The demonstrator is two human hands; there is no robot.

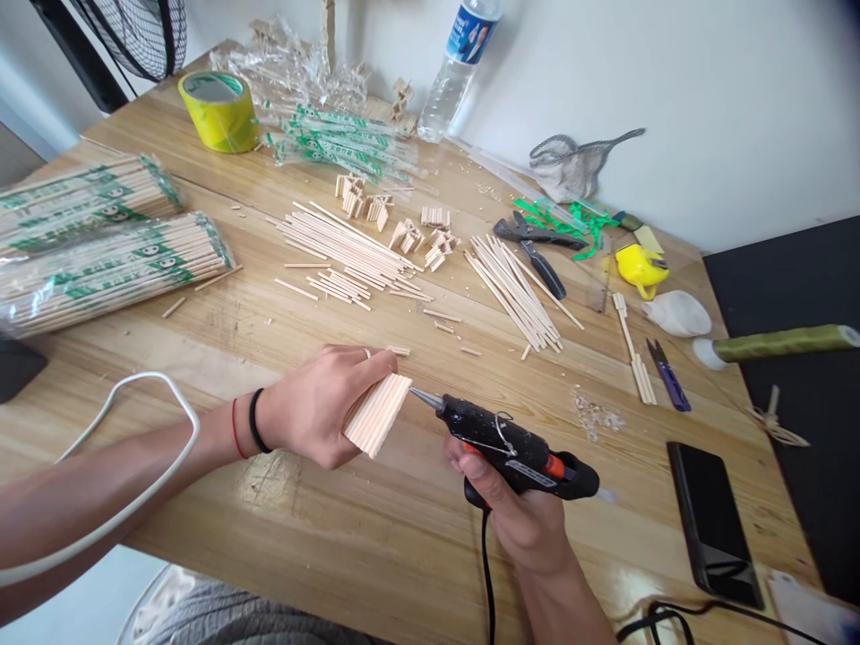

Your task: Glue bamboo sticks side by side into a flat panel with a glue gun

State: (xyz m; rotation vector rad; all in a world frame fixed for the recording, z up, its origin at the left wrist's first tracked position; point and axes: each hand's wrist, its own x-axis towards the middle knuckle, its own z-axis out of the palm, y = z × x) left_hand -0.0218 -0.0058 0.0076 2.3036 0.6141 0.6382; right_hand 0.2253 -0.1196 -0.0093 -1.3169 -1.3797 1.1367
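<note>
My left hand (319,403) is closed around a small panel of wooden sticks (378,414) laid side by side, held above the table. In my right hand (520,520) is a black hot glue gun (514,448) with an orange trigger. Its metal nozzle points left, at the upper right corner of the panel; whether the tip touches cannot be made out. Beyond my hands lie long wooden sticks (349,246), cut short sticks (339,287) and several small glued stick pieces (407,235).
Bagged sticks (114,269) lie at left, near a yellow tape roll (219,112). A water bottle (457,76) stands at the back. Pliers (537,235), purple snips (668,376) and a phone (713,520) lie at right. A white cable (167,475) crosses my left forearm.
</note>
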